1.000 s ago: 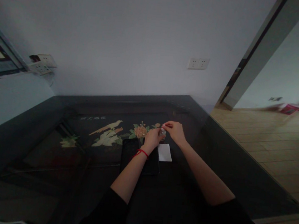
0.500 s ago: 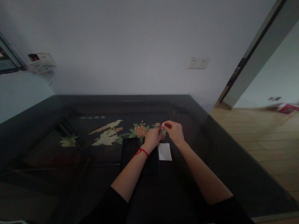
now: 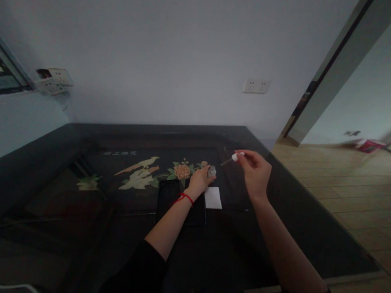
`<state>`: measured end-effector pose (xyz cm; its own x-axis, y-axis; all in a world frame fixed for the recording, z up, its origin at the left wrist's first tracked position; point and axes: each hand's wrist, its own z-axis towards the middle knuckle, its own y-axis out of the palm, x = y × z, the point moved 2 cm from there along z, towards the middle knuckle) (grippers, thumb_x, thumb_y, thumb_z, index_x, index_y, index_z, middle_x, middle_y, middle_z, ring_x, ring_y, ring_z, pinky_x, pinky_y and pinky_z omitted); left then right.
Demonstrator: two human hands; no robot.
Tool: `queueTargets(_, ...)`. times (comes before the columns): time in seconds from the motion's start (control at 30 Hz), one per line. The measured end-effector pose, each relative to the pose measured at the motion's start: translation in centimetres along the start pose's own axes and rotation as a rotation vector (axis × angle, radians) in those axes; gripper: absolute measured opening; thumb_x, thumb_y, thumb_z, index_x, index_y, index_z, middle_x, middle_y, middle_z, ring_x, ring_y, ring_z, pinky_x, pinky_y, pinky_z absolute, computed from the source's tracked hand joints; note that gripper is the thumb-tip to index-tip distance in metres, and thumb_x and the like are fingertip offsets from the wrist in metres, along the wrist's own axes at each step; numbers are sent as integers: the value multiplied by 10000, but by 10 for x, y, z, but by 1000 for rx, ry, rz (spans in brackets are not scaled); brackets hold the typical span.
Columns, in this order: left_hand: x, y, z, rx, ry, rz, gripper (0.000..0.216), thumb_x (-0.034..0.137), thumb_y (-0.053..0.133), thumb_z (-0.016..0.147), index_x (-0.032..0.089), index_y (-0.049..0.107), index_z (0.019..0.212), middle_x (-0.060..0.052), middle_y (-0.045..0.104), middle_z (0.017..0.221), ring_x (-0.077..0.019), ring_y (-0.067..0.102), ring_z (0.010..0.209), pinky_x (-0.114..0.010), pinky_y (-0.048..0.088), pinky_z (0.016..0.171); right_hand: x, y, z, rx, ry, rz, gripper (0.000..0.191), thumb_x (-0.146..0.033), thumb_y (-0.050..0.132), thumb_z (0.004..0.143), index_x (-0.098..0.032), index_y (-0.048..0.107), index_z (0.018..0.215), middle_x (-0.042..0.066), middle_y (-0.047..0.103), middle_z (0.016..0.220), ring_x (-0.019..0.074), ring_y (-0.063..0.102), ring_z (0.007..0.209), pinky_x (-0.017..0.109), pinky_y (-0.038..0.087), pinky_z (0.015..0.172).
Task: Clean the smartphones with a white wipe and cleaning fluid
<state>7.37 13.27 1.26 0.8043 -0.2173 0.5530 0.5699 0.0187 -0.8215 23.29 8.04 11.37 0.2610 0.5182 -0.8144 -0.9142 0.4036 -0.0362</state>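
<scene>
The right hand (image 3: 254, 169), pinching the dropper (image 3: 235, 157), has just drawn clear to two o'clock of the bottle (image 3: 212, 171) held in the left hand (image 3: 199, 181), which, I'd say, leaves the bottle uncapped.

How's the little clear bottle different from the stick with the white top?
The bottle is stubby and see-through; the stick has a white top and a thin stem. The left hand holds the bottle, while the right hand pinches the stick by its top, stem slanting down. Both are small, and both are held.
</scene>
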Motion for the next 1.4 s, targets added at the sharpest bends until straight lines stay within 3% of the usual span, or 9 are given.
queueTargets(0.2, -6, -11, 1, -22, 59, -49, 616, 313, 672, 780, 162, 455, 1337, -119, 643, 1187, -190, 604, 1084, -261, 440, 904, 38, 3, -53, -212, 141, -159, 266, -415, 652, 739, -162, 702, 800, 76, 737, 796, 216, 696, 723, 330, 548, 700)
queueTargets(0.43, -12, -17, -1, -38, 74, -54, 511, 324, 645, 796, 140, 527, 1259, -120, 644, 1191, -198, 607, 1083, -270, 443, 918, 48, 13, -59, -351, 74, -315, 232, -387, 587, 789, -184, 694, 753, 51, 726, 726, 203, 681, 664, 302, 509, 660)
queueTargets(0.6, -7, -14, -2, -30, 70, -41, 488, 290, 640, 792, 131, 547, 1244, -132, 644, 1186, -227, 599, 1098, -298, 443, 922, 50, 12, -64, -362, 8, -406, 223, -356, 563, 817, -190, 693, 744, 46, 720, 717, 197, 669, 671, 293, 491, 668)
queueTargets(0.73, -4, -12, -2, 3, 59, -44, 511, 293, 633, 804, 168, 512, 1284, -107, 646, 1184, -204, 601, 1090, -280, 450, 905, 43, 8, -51, -285, 22, -297, 236, -386, 586, 809, -180, 700, 800, 59, 736, 797, 200, 683, 719, 292, 515, 691)
queueTargets(0.93, 0, -7, -3, 40, 37, -27, 467, 318, 598, 834, 216, 499, 1278, -72, 660, 1133, -186, 621, 1026, -266, 465, 841, 20, 17, 7, -91, -106, -212, 249, -380, 611, 797, -156, 695, 866, 64, 731, 817, 186, 678, 708, 288, 522, 693)
queueTargets(1.13, 6, -7, -8, 30, 4, 24, 395, 292, 575, 846, 250, 537, 1237, -71, 674, 1078, -209, 636, 995, -289, 465, 816, 30, 44, 19, -202, -156, -324, 242, -376, 589, 807, -160, 697, 830, 75, 729, 800, 195, 675, 711, 296, 510, 704)
queueTargets(1.4, 5, -5, -7, 19, -13, 52, 363, 280, 546, 862, 250, 530, 1223, -73, 669, 1083, -209, 630, 1007, -300, 462, 830, 59, 52, 6, -329, -86, -418, 163, -315, 591, 805, -192, 694, 833, 56, 732, 806, 197, 683, 739, 307, 515, 731)
